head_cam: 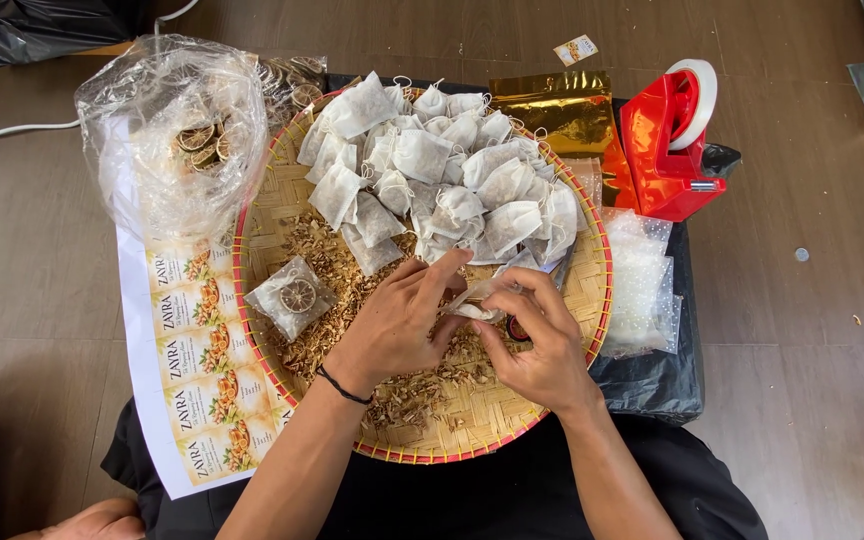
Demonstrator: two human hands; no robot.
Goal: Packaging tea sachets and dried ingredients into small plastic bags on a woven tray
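Observation:
A round woven bamboo tray (592,270) with a red rim rests on my lap. Its far half carries a heap of several small white filter sachets (432,160); loose dried herb bits (337,275) cover the near half. Over the tray's middle, my left hand (397,325) and my right hand (542,340) together pinch a small clear plastic pouch (482,295), fingers on its edges. A clear packet with a dried citrus slice (294,296) lies on the tray, left of my left hand.
A clear bag of dried citrus slices (187,140) sits at the upper left. A sheet of printed labels (197,360) lies left of the tray. A red tape dispenser (672,140), gold foil pouches (557,110) and clear bags (642,290) stand to the right.

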